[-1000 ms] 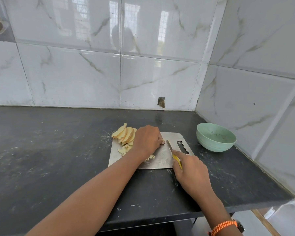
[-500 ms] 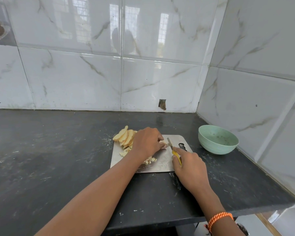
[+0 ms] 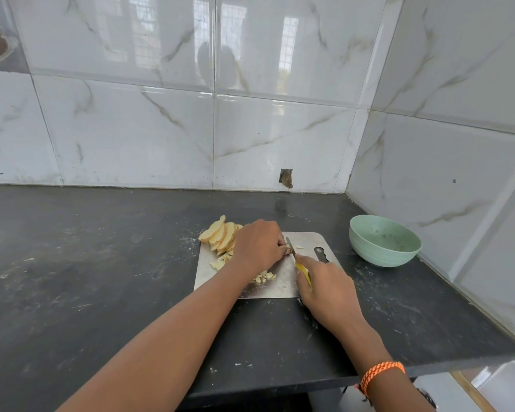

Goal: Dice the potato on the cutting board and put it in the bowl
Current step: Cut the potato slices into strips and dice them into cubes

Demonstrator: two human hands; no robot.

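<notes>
Head view, potato: slices (image 3: 220,237) lay fanned at the cutting board's (image 3: 283,278) far-left corner; a few cut bits (image 3: 265,277) lay nearer.
Left hand (image 3: 257,246): fingers curled, pinning a piece beside the blade.
Right hand (image 3: 327,288): wrapped around the yellow knife (image 3: 298,261).
Bowl (image 3: 384,240): well right, on the table (image 3: 101,278).
Risk: fingertips touched the blade's path; a slip could nick them.

Dark scuffed countertop (image 3: 87,278); white marble-look wall tiles (image 3: 131,138); small hole in tile (image 3: 286,178) near corner.
</notes>
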